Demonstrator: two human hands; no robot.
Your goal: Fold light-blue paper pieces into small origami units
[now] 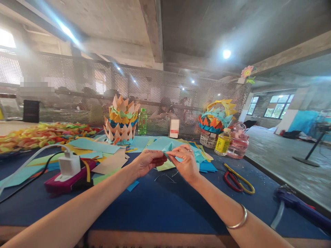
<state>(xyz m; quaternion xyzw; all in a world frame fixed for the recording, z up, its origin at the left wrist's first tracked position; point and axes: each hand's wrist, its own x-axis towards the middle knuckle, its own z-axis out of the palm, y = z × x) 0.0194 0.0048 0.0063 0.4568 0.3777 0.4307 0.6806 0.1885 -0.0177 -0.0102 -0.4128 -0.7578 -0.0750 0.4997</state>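
Observation:
My left hand (152, 162) and my right hand (186, 161) meet over the middle of the table. Between them they pinch a folded piece of light blue paper (167, 148), whose pointed top sticks up above the fingers. The fingertips of both hands touch the paper close together, and part of it is hidden behind them. Below and behind the hands lie loose sheets of light blue, green and yellow paper (165, 166). A few thin strands (165, 177) lie on the blue tabletop just under the hands.
Layered paper crowns (121, 120) and a paper-trimmed basket (210, 137) stand at the back. Bottles (222, 143), red-and-yellow-handled scissors (239, 181) and a blue glue gun (297, 203) are on the right. Left are a purple power strip (59, 182), its charger (69, 167) and colourful paper pieces (46, 136).

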